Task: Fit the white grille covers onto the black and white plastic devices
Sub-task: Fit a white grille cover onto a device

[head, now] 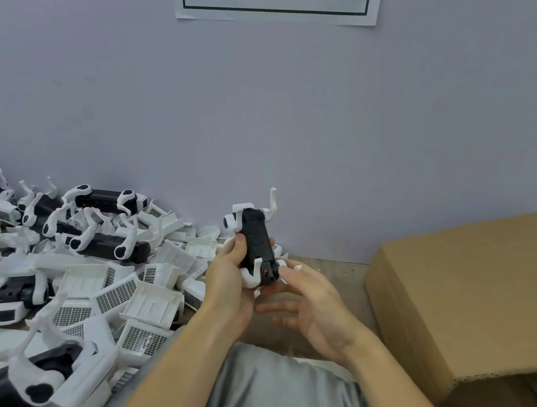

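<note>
Here I see the left hand (231, 272) gripping an oblong black plastic device with white curved legs (255, 248), raised above the wooden table edge (330, 267). My right hand (306, 303) sits just beside its lower end, fingers relaxed and spread, fingertips touching it. White plastic grille covers (116, 295) lie heaped with more devices at left; a brown cardboard box (475, 294) stands at right.

Tabletop (330, 267) under devices (106, 246), covers (149, 304), cardboard (475, 294)
</note>
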